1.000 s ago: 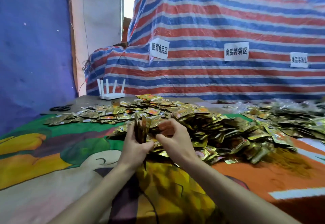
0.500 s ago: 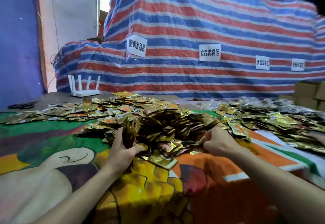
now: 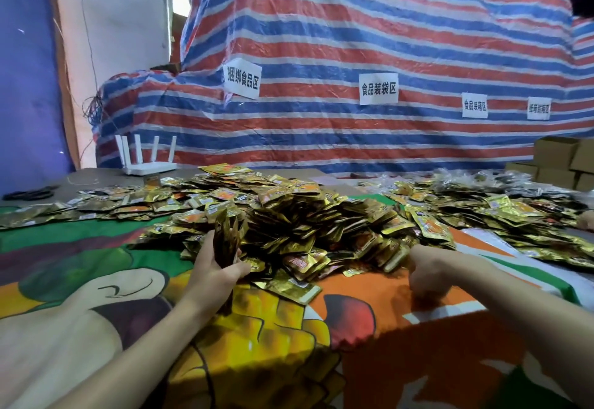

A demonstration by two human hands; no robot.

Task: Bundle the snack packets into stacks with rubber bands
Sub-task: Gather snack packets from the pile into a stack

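A big heap of gold snack packets (image 3: 289, 212) lies across the middle of the cartoon-printed cloth (image 3: 80, 280). My left hand (image 3: 210, 268) grips a small stack of packets (image 3: 226, 238) held upright on edge at the heap's near left side. My right hand (image 3: 429, 272) rests knuckles-up on the orange part of the cloth at the heap's near right edge. Its fingers are curled downward, and whatever lies under them is hidden. I cannot make out any rubber band for certain.
A second spread of gold packets (image 3: 501, 215) covers the right. A white router (image 3: 148, 164) and black scissors (image 3: 29, 195) sit at the far left. Cardboard boxes (image 3: 559, 158) stand far right. A striped tarp (image 3: 321, 55) rises behind the table.
My right hand left the stack and moved right, down to the heap's near right edge. The left hand kept its hold on the upright stack. My head turned right.
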